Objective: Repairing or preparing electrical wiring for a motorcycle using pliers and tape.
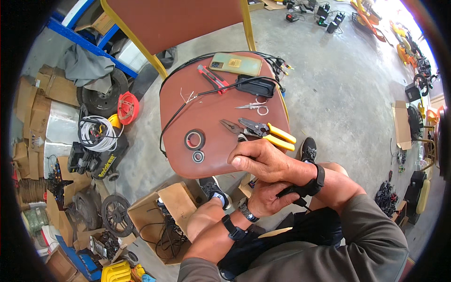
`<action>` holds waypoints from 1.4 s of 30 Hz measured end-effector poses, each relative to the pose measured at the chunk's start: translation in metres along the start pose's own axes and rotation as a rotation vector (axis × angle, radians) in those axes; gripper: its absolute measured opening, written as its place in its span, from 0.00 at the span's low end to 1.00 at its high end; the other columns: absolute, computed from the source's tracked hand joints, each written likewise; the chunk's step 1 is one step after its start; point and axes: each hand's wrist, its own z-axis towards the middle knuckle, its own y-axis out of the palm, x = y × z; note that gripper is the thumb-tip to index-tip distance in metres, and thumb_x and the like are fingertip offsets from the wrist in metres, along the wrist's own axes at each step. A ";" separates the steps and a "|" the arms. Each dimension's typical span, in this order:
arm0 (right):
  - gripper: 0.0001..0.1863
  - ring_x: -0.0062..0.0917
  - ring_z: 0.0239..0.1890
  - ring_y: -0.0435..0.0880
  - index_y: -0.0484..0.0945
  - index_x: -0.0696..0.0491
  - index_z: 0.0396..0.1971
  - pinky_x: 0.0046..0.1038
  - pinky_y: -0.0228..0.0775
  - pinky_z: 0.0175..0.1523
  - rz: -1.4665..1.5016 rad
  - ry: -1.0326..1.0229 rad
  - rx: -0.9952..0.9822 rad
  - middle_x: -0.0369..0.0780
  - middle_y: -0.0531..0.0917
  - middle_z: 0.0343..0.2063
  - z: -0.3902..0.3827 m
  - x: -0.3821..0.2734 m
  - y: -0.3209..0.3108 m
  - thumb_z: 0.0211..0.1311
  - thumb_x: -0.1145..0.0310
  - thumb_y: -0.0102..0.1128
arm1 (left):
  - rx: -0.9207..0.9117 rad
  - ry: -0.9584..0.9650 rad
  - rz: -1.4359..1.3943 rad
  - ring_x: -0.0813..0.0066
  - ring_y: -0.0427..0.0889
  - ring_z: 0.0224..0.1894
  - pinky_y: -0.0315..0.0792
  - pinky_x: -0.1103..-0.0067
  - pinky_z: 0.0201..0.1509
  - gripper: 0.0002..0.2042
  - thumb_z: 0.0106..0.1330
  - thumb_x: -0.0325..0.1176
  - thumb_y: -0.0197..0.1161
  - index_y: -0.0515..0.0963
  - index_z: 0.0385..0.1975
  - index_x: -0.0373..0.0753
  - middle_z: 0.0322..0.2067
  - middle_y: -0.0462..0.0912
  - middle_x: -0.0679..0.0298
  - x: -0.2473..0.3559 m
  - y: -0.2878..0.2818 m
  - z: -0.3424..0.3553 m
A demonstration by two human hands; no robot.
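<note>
My right hand [263, 162] is loosely closed over the front right of the chair seat [221, 164], with nothing seen in its fingers. A black wrist strap [317, 182] goes round that wrist. Below it, my left hand [268, 199] grips the strap's black end, a thin dark lead hanging from it. Beyond my right hand lie yellow-handled wire strippers [268, 131] and pliers [231, 126] with dark jaws. Small scissors [253, 107], a red utility knife [212, 79], black tape [194, 139] and a smaller roll [198, 156] rest on the seat.
A phone [235, 64], a black case [256, 86] and a black cable [176, 115] with bared wire ends share the seat. At left are a cardboard box of cables [162, 221], wheels [116, 215] and blue shelving [84, 40]. More gear lines the right side.
</note>
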 end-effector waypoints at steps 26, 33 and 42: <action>0.20 0.18 0.28 0.68 0.76 0.59 0.31 0.29 0.66 0.34 0.046 0.054 0.097 0.37 0.73 0.20 0.003 -0.007 -0.009 0.74 0.56 0.53 | 0.099 -0.056 0.117 0.57 0.84 0.30 0.77 0.69 0.34 0.19 0.59 0.47 0.72 0.79 0.36 0.38 0.29 0.83 0.57 0.006 0.006 0.007; 0.18 0.17 0.26 0.66 0.76 0.60 0.30 0.29 0.65 0.32 0.052 0.119 0.078 0.37 0.72 0.19 0.005 0.004 -0.010 0.73 0.59 0.55 | 0.046 0.047 0.225 0.59 0.84 0.29 0.77 0.70 0.34 0.25 0.51 0.52 0.77 0.78 0.37 0.39 0.27 0.81 0.60 0.010 0.013 -0.003; 0.15 0.30 0.30 0.79 0.79 0.61 0.35 0.32 0.71 0.38 -0.020 0.020 -0.083 0.43 0.80 0.26 -0.006 0.002 -0.006 0.72 0.61 0.57 | -0.032 0.158 0.237 0.64 0.79 0.23 0.75 0.73 0.27 0.23 0.51 0.43 0.78 0.77 0.42 0.39 0.23 0.77 0.64 0.014 0.022 -0.006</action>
